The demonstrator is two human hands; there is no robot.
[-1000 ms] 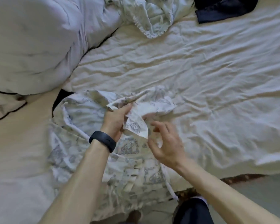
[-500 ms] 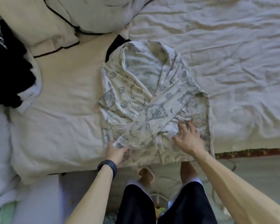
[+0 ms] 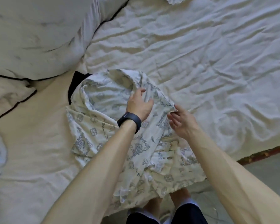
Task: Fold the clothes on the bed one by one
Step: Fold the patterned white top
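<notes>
Rumpled white bed sheet [image 3: 200, 54] with a pillow [image 3: 39, 38] beyond the left hand [image 3: 138, 105], printed shirt [image 3: 103, 126] spread out beneath both hands, left hand with black wristband [image 3: 130, 121] gripping a fold by the collar, right hand [image 3: 180, 122] just beside it pinching the shirt's edge

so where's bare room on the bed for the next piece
Free: the white sheet right of the printed shirt, and the cream sheet between it and the pillow. Crowded: the near edge, where left hand and right hand hold it.
</notes>
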